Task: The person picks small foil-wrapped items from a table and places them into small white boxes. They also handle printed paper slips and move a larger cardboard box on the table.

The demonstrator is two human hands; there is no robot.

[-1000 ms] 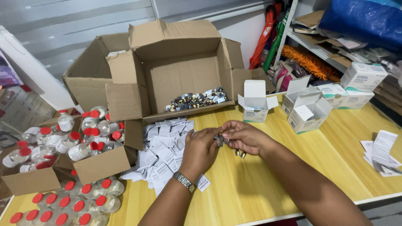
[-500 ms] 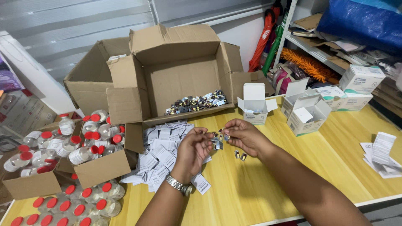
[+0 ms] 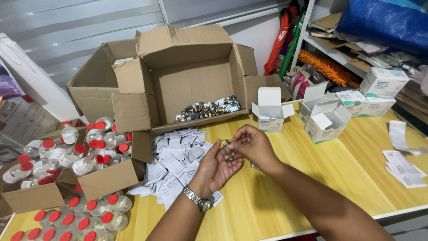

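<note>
My left hand [image 3: 217,168] lies palm up over the yellow table [image 3: 285,201], a metal watch on its wrist, with small vials [image 3: 230,156] resting in the cupped palm. My right hand [image 3: 250,143] hovers just above it, fingertips pinching a small dark-capped vial [image 3: 226,143]. Both hands are beside a heap of folded white paper leaflets [image 3: 176,160]. A couple of loose vials [image 3: 253,166] lie on the table under my right wrist.
A big open cardboard box [image 3: 178,85] on its side holds several small vials [image 3: 207,108]. Red-capped bottles [image 3: 71,151] fill boxes at left. Small white cartons [image 3: 270,109] stand at right, with more cartons [image 3: 327,119] beyond and paper slips [image 3: 403,165] near the table edge. Shelves stand at the right.
My hands have parted slightly: the left turned palm up with vials in it, and the right lifted a vial above it. The view has shifted a little.
</note>
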